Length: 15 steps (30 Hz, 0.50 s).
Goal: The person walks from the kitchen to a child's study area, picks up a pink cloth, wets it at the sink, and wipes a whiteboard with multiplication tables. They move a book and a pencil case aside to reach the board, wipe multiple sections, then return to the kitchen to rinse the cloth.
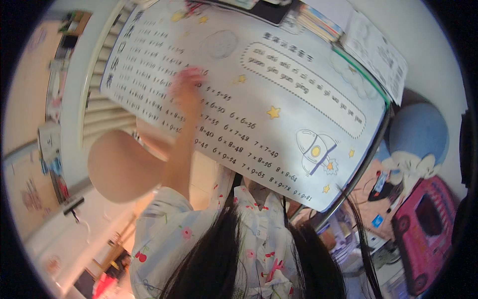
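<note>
Over the left half of a white desktop, my left hand is raised or resting with the forearm crossing the near edge. Motion blurs its fingers into a pinkish patch, so whether they hold anything cannot be made out. The desktop is printed with a multiplication table, pinyin syllables in a dotted frame, yellow stars and a rocket. My right hand is out of view. Below the desk edge are my floral, blue-striped top and long strands of dark hair.
Along the far edge lie a black flat object, a stack of books and a white booklet. To the right are a round blue object and a pink car-shaped case. A rounded beige object stands left.
</note>
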Motion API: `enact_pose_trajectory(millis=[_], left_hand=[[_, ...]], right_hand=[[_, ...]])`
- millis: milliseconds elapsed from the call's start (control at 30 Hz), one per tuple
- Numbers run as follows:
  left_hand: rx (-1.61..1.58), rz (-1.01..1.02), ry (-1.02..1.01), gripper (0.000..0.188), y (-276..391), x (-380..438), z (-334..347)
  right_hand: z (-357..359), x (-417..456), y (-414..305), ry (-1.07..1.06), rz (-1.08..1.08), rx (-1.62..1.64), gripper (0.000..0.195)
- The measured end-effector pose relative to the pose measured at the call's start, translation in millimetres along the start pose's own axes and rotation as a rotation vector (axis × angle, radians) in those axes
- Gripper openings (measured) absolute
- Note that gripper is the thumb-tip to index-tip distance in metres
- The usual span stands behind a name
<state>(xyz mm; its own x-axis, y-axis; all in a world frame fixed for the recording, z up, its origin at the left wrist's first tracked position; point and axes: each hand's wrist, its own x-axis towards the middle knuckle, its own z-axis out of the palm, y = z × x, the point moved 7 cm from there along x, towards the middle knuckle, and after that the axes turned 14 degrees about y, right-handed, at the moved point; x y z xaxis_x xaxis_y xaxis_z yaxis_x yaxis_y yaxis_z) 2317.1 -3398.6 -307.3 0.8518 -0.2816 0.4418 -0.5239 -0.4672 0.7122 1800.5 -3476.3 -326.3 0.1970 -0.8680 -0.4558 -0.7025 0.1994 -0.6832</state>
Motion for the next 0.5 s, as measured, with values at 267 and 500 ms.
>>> enact_pose_trajectory(millis=[267,500], left_hand=[[-0.478,0.274,-0.686,0.027,166.2,-258.7,32.1],[-0.644,-0.418,0.063,0.017,-61.0,-24.9,-150.6]], right_hand=[[27.5,-2.9,-22.2,-0.095,-0.081,-0.088,0.022],[73.0,-29.0,-26.4,-0.184,-0.117,-0.15,0.021]])
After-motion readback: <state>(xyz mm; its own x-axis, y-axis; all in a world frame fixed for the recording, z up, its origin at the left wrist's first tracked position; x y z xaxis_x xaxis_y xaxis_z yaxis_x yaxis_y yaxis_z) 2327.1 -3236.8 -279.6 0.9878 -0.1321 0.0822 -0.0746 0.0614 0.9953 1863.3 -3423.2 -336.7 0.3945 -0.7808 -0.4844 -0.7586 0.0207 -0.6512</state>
